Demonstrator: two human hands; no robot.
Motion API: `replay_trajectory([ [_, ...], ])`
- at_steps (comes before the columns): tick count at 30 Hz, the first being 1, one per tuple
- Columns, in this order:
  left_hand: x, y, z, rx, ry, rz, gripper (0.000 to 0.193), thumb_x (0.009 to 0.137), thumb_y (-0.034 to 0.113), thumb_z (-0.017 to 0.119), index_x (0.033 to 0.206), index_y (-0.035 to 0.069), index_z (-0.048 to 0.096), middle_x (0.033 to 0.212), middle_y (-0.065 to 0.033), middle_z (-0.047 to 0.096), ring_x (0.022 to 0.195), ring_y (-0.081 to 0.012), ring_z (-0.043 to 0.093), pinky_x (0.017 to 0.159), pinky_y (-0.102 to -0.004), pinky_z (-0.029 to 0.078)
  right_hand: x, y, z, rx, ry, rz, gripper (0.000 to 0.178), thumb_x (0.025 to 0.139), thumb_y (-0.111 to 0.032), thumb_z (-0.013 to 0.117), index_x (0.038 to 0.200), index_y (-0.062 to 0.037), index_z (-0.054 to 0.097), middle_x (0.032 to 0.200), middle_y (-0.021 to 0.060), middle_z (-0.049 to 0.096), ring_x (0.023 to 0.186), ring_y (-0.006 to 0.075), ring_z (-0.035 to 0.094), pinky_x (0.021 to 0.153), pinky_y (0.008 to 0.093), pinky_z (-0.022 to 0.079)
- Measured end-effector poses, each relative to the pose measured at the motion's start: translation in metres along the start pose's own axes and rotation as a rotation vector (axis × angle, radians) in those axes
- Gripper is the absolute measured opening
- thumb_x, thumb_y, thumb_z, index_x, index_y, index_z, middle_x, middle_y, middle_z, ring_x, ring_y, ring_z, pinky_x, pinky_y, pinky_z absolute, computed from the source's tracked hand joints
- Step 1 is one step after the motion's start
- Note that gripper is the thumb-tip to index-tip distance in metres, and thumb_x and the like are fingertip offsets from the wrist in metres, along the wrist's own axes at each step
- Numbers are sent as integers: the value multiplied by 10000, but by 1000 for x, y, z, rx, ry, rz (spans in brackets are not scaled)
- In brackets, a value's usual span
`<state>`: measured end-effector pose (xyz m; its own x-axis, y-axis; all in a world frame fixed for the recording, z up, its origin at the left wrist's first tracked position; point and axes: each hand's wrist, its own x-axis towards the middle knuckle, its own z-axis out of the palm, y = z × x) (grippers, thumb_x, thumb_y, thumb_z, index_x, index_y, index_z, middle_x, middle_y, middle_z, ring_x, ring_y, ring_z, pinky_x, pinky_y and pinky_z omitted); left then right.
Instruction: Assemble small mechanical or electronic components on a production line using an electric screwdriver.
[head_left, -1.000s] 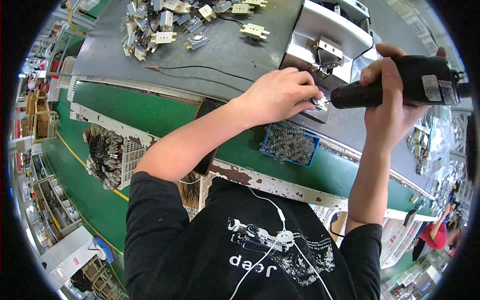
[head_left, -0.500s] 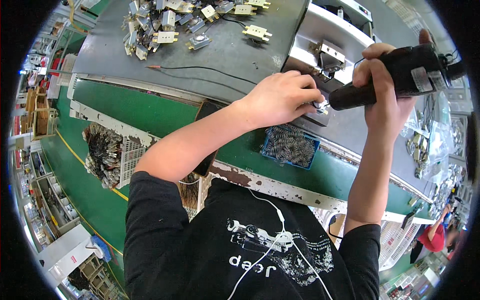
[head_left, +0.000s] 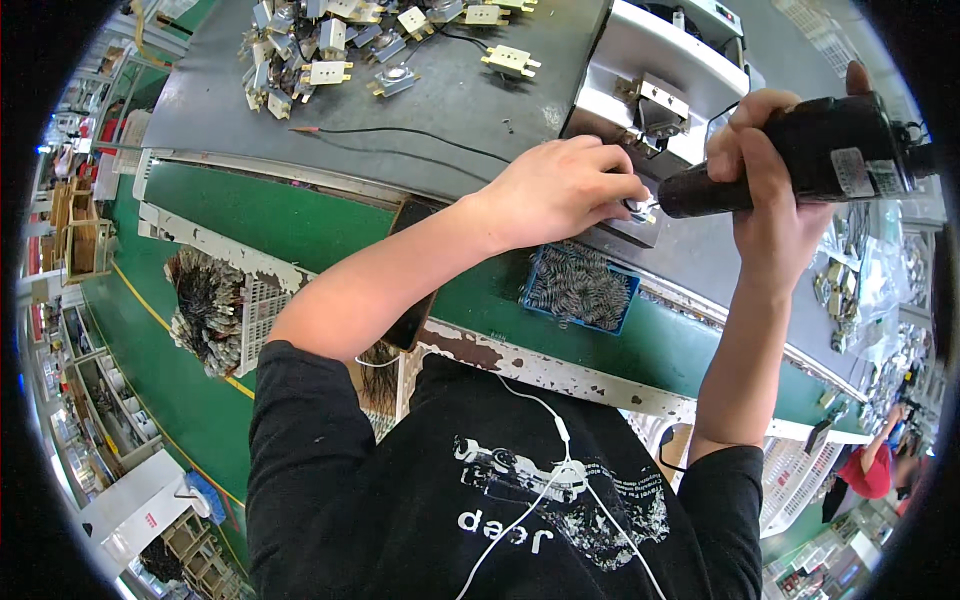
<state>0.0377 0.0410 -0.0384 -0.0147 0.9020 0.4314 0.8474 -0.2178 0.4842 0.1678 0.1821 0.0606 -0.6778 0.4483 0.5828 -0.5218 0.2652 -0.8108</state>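
Note:
My right hand (head_left: 768, 190) is wrapped round a black electric screwdriver (head_left: 825, 150), held almost level with its nose pointing left. The nose meets a small silvery part (head_left: 640, 209) at the edge of a metal block (head_left: 628, 231). My left hand (head_left: 562, 192) pinches this part from the other side, its fingers partly hiding it. A dark wire (head_left: 410, 131) with a reddish tip runs across the grey table from beneath my left hand. Just beyond both hands stands a shiny metal fixture (head_left: 600, 100) with a thermostat-like piece (head_left: 662, 105) in it.
Several metal and cream switch-like parts (head_left: 330, 72) lie heaped at the far left. A blue tray (head_left: 578, 290) of small springs sits below my left hand. Plastic bags (head_left: 880, 270) and more parts lie at the right. A dark phone-like slab (head_left: 412, 320) lies under my left forearm.
The screwdriver's rear end has shifted slightly right and down with my right hand. My left hand keeps its pinch at nearly the same spot.

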Motion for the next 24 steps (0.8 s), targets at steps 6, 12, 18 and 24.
replay_trajectory([
  [6,1,6,-3,107,10,15,247,806,226,751,1036,173,679,974,-39,608,943,-249,604,794,-384,511,2,-5,-10,-28,-91,51,493,884,-41,621,1285,-38,333,971,188,646,627,150,579,577,273,487],
  [12,17,25,-2,157,175,37,229,794,250,769,964,136,665,1033,18,627,962,-209,607,822,-372,475,3,-33,-16,-43,5,30,452,972,-257,513,1265,88,523,777,91,524,686,145,459,652,285,379],
  [18,52,20,-57,307,345,88,116,809,244,758,847,157,691,942,-2,668,865,-230,639,738,-382,502,-6,-52,-18,-120,184,-58,464,972,-160,527,1386,19,419,900,149,604,707,161,513,650,299,434],
  [24,93,-6,-67,327,564,202,224,862,263,728,1050,148,688,948,-69,676,852,-295,652,742,-399,515,3,-52,-1,-264,279,-194,674,935,-74,563,1507,-74,206,1354,328,487,1033,368,659,876,480,591],
])
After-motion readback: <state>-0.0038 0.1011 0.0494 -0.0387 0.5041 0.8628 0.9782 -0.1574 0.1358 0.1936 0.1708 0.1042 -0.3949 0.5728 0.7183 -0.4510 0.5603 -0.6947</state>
